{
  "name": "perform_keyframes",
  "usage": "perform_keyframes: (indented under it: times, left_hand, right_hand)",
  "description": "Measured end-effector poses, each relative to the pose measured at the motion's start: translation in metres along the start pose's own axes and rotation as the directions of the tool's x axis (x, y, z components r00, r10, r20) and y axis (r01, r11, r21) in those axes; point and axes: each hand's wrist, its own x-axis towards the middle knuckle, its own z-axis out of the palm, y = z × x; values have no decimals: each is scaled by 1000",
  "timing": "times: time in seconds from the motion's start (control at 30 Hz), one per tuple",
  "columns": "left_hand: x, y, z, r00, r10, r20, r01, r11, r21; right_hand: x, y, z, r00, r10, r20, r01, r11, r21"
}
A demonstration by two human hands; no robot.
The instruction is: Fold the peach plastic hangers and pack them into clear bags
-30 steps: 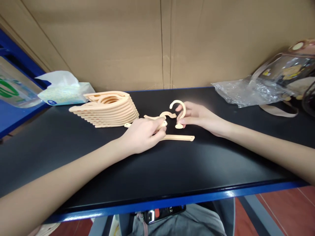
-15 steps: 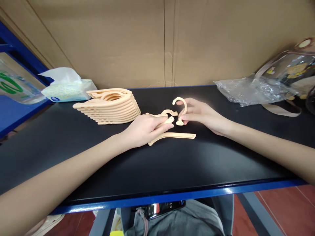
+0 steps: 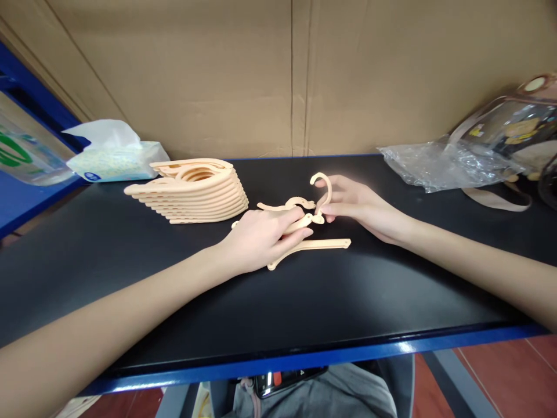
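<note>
L hand: left hand lies palm down mid-worktop, fingers curled and pinching the end of a peach plastic hanger arm piece w/ thumb below and forefinger on top.
R hand: right hand comes in from the right, thumb + fingers closed on the stem of a peach plastic curved hook piece; hook stands upright, open side toward the left, its base knob just at the tip of the piece the L hand grips. Touching or a hair apart, can't tell.
Loose parts: long flat peach plastic bar lies on the worktop just in front of both hands, left end under the L fingers, right end free. Another wavy peach plastic arm piece lies just behind the L hand.
Stack: pile of peach plastic folded hangers sits left of the hands, near but apart, approx. eight or so layers, fanned slightly.
Worktop: black worktop w/ blue edge.
Left side: white-blue tissue pack at the back left corner, behind the stack.
Right side: crumpled clear plastic bag at the back right; behind it a clear plastic pouch w/ a beige strap, well apart from the hands.
Back: brown cardboard wall behind everything.
</note>
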Motion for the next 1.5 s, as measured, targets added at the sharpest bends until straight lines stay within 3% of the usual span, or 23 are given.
perform_keyframes:
  times: [0.4,0.83,1.03,1.5]
  left_hand:
    - [-3,-1,-3,994,111,18,-110,993,-42]
    - [-4,-9,5,968,213,-132,-213,977,16]
    - [-4,-10,6,957,258,-136,-245,964,101]
    - [-4,-11,8,944,290,-155,-275,955,114]
  right_hand:
    - [0,-3,-1,999,6,47,-7,1000,8]
    - [2,0,-6,998,13,68,-14,1000,6]
    - [3,2,-10,986,1,165,6,999,-39]
    - [1,4,-9,995,-24,96,36,991,-126]
